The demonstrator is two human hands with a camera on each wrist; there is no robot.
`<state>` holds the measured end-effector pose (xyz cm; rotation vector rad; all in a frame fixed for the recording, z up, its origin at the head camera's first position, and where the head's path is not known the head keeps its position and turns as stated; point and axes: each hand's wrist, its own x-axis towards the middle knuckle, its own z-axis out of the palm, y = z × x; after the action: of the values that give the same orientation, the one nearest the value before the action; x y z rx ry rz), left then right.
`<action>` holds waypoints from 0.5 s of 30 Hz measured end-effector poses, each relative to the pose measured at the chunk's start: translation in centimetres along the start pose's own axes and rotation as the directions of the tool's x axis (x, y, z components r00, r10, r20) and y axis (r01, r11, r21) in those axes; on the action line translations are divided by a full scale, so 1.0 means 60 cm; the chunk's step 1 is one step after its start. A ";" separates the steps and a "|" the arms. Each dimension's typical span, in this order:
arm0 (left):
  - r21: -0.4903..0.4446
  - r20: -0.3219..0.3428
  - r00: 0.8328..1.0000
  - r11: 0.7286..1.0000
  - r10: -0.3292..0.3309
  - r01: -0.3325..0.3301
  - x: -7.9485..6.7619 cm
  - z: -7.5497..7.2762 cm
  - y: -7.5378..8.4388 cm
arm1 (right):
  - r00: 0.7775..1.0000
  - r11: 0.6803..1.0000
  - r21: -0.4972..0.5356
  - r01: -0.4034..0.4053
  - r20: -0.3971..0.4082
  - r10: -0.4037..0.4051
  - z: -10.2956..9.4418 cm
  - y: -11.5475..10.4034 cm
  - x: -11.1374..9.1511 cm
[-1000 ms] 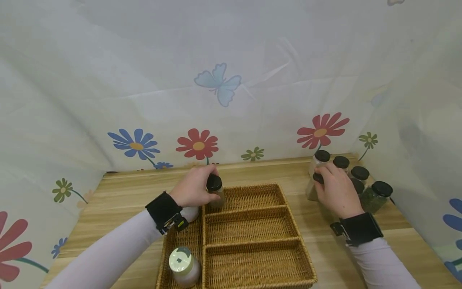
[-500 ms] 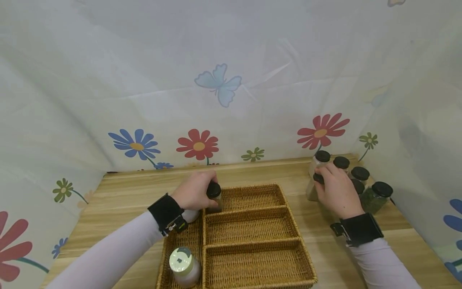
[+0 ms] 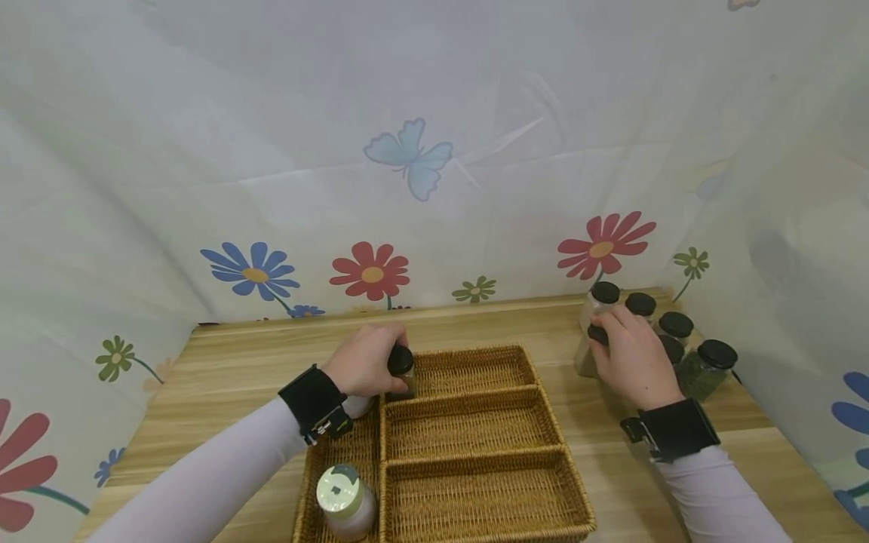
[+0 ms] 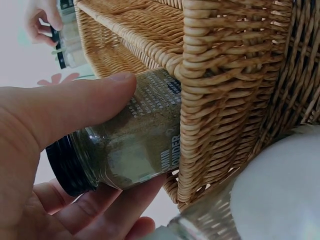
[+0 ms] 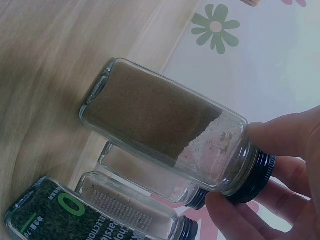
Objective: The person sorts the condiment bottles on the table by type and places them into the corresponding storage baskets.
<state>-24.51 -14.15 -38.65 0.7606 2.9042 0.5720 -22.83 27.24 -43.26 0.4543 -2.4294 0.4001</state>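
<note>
My left hand [image 3: 363, 362] grips a square glass spice jar [image 4: 132, 147] with a black lid, brown powder and white lettering. Its lower part sits behind the woven wall, at the left end of the back compartment of the wicker basket [image 3: 475, 394]. In the left wrist view my thumb lies along one side and fingers curl round the other. At the right of the table, my right hand [image 3: 634, 358] pinches the neck, just under the black lid, of another brown-powder jar [image 5: 155, 115]. Whether that jar touches the table is unclear.
Several black-lidded jars, one a green herb jar [image 3: 706, 373], cluster beside my right hand. In the basket's left compartment stand a pale-green-lidded jar [image 3: 346, 501] and a white round container [image 3: 356, 406], partly hidden by my left wrist. A flowered curtain [image 3: 434, 226] hangs behind.
My left hand has lowered the jar slightly, deeper into the back left corner of the basket. The right hand and its jar hold their place.
</note>
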 end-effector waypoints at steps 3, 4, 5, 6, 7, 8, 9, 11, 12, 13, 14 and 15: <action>0.011 -0.002 1.000 1.000 0.002 -0.002 0.000 0.000 -0.001 | 1.000 1.000 0.001 -0.003 0.006 0.003 -0.001 0.000 0.001; 0.017 -0.002 1.000 1.000 0.001 -0.001 -0.001 -0.001 -0.001 | 1.000 1.000 0.000 -0.004 0.007 0.004 0.000 0.000 0.001; 0.022 -0.001 1.000 1.000 0.001 -0.001 -0.001 -0.001 -0.001 | 1.000 1.000 -0.001 -0.005 0.008 0.005 -0.001 0.000 0.001; 0.028 0.001 1.000 1.000 -0.001 0.001 -0.001 -0.002 -0.001 | 1.000 1.000 -0.001 -0.005 0.008 0.005 -0.001 0.000 0.001; 0.031 0.003 1.000 1.000 -0.002 0.002 -0.001 -0.002 -0.001 | 1.000 1.000 0.000 -0.004 0.007 0.004 -0.001 0.001 0.001; 0.035 0.005 1.000 0.999 -0.004 0.004 -0.002 -0.002 -0.001 | 1.000 1.000 -0.001 -0.003 0.006 0.003 -0.001 0.001 0.001; 0.039 0.008 1.000 0.999 -0.007 0.007 -0.002 -0.002 -0.001 | 1.000 1.000 -0.001 -0.003 0.006 0.003 -0.001 0.001 0.001; 0.046 0.010 1.000 0.999 -0.013 0.013 -0.003 -0.003 -0.001 | 1.000 1.000 -0.002 0.001 0.003 -0.001 -0.002 0.000 0.001; 0.047 0.010 1.000 0.999 -0.015 0.015 -0.004 -0.003 0.000 | 1.000 1.000 -0.002 0.002 0.003 -0.002 -0.002 -0.001 0.001; 0.050 0.011 1.000 0.999 -0.017 0.016 -0.004 -0.003 0.000 | 1.000 1.000 -0.003 0.002 0.003 -0.002 -0.002 -0.001 0.000; 0.053 0.011 1.000 0.998 -0.018 0.018 -0.005 -0.003 0.000 | 1.000 1.000 -0.004 0.002 0.004 -0.002 -0.002 -0.001 0.000; 0.056 0.012 1.000 0.998 -0.019 0.018 -0.005 -0.003 0.001 | 1.000 1.000 -0.005 0.001 0.005 -0.001 -0.002 -0.001 -0.001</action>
<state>-24.26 -14.31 -38.48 0.7401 2.9238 0.4840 -22.69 27.24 -43.16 0.4549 -2.4344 0.3921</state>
